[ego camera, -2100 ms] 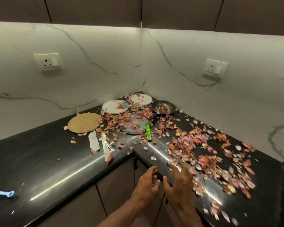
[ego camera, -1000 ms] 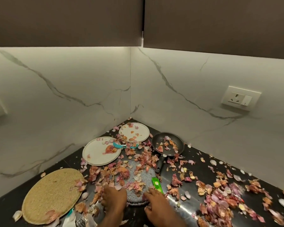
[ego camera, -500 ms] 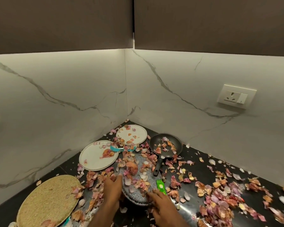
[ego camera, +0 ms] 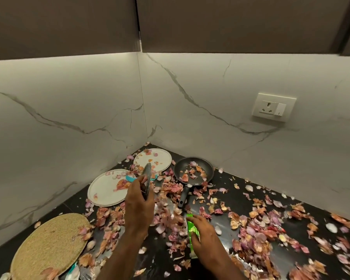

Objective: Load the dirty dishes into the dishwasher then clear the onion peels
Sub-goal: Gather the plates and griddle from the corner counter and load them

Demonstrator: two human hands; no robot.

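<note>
My left hand (ego camera: 138, 205) grips a grey speckled plate (ego camera: 147, 179) and holds it tipped on edge above the counter. Onion peels (ego camera: 170, 221) are sliding and falling off it onto the black counter (ego camera: 226, 225). My right hand (ego camera: 205, 237) rests on the counter by a green packet (ego camera: 192, 229), fingers loosely bent, touching it. Two white plates (ego camera: 103, 190) (ego camera: 160, 158) and a black frying pan (ego camera: 194, 170) lie in the corner, all with peels on them. A teal utensil (ego camera: 130, 178) lies between the plates.
A round woven mat (ego camera: 47, 243) sits at the front left. Peels cover the counter to the right (ego camera: 261, 237). Marble walls meet in the corner; a wall socket (ego camera: 274, 107) is on the right wall. Dark cupboards hang overhead.
I came up to the corner and both hands reached the grey plate. My left hand lifted and tipped it upright, spilling its peels. My right hand let go and dropped by the green packet.
</note>
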